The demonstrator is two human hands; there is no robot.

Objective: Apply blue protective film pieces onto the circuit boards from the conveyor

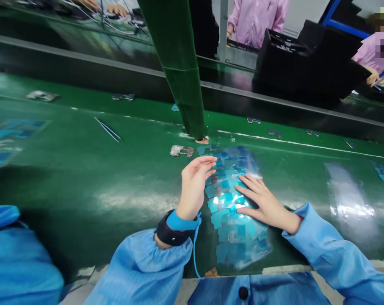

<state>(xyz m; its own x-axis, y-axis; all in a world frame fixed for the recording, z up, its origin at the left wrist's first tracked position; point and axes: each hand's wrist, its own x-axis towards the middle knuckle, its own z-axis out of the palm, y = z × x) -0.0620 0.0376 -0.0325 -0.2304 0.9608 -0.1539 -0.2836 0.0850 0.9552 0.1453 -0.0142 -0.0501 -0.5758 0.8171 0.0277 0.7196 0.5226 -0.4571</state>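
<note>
A clear plastic sheet bearing rows of glossy blue film pieces (pixel 231 237) lies on the green work surface in front of me. My right hand (pixel 263 201) rests on its right part, fingers spread. At the sheet's left edge is my left hand (pixel 194 182), turned sideways with its fingers bent toward the film; whether something small is between thumb and fingers cannot be made out. A black strap with a blue cord circles my left wrist. Just beyond my left hand lies a silvery circuit board (pixel 181 151).
Tweezers (pixel 107 129) lie left of centre. A green post (pixel 182 72) rises beyond the sheet. Small boards (pixel 253 120) line the far strip. Another clear sheet (pixel 349 199) is at right, more blue film (pixel 18 129) at left. People in pink sit across; a blue sleeve (pixel 17 254) is at left.
</note>
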